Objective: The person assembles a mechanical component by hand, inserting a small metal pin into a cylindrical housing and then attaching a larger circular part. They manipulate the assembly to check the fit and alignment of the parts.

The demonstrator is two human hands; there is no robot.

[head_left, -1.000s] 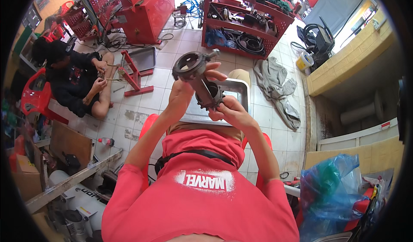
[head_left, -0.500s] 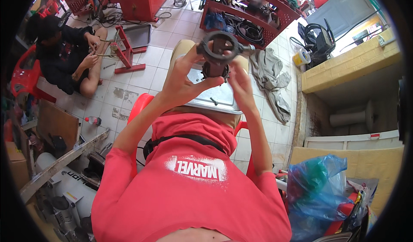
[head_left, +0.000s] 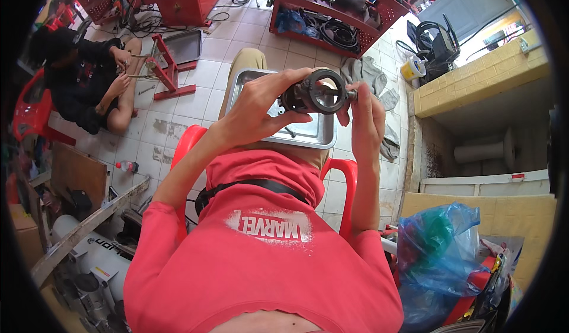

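Now that you've turned the dark metal ring-shaped part [head_left: 317,96] bore-on toward you, your left hand [head_left: 261,111] grips its side and your right hand [head_left: 367,119] pinches its end above the steel tray [head_left: 249,84], so inspection looks underway.

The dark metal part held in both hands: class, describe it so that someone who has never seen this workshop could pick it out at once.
Start at the red plastic chair and the metal tray above it. Over the tray, the left hand and right hand hold the dark metal part. Unlike anything nearby, it is a greasy housing with a round ring-shaped opening facing the camera.
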